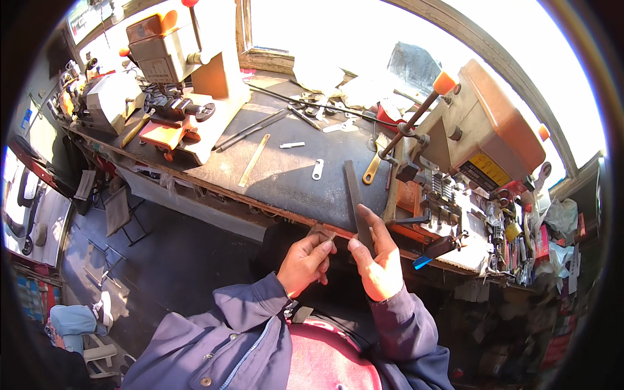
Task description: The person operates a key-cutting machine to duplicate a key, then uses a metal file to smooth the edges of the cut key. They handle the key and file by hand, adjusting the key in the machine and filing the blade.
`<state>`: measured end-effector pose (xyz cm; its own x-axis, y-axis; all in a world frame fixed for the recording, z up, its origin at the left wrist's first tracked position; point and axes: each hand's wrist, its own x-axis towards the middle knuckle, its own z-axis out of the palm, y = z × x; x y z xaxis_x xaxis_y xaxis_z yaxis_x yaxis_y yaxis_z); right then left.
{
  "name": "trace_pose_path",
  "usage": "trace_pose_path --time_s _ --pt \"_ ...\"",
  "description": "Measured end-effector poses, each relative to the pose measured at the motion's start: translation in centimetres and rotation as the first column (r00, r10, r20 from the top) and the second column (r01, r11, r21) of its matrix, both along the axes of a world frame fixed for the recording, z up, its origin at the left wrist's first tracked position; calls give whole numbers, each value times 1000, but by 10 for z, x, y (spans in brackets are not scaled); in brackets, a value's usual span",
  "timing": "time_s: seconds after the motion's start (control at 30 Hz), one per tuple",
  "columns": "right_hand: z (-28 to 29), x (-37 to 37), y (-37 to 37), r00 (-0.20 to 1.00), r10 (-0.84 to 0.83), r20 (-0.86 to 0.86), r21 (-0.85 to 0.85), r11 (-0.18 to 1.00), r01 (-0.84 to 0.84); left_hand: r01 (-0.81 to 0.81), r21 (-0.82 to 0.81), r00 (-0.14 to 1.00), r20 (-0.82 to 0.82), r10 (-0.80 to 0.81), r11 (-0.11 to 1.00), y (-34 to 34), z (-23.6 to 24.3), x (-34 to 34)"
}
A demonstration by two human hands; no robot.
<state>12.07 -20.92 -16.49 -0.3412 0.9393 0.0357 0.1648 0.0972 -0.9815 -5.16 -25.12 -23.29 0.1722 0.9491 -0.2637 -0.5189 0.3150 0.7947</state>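
Observation:
My right hand (379,260) grips a long flat dark file (354,192), which points away from me over the front edge of the bench. Just left of it, my left hand (308,257) is closed in a pinch. Something small sits between its thumb and fingers, too little to make out. Both hands are in front of the bench edge, close together. Beyond them on the dark bench top lie a small metal plate with holes (318,169), a short silvery rod (292,145) and a yellowish flat strip (254,160).
A machine with an orange-knobbed lever (494,123) stands at the right, and a drill-like machine (170,55) at the left. Several loose tools (318,114) lie at the back by the window. A yellow-handled tool (372,168) lies near the right machine. A seated person's leg (75,320) shows at lower left.

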Motion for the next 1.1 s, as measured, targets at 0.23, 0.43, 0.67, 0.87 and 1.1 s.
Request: trace_pose_path --time_s 0.23,0.43,0.67,0.87,1.1 --pt "13 -31 48 982 -68 174 291 957 14 -44 25 999 -21 45 999 -16 -3 -6" --pt "18 -35 21 901 -213 378 426 904 35 -90 83 988 -115 100 992 -21 -5 -17" --pt "-1 25 -40 996 -48 80 301 954 22 60 183 990 -134 -35 981 -21 -2 -9" --pt "-55 75 -89 929 -351 122 217 922 320 206 221 919 -380 -110 953 -18 29 21" --pt "-63 113 -83 810 -483 -333 -65 868 492 286 461 829 -559 24 840 10 93 69"
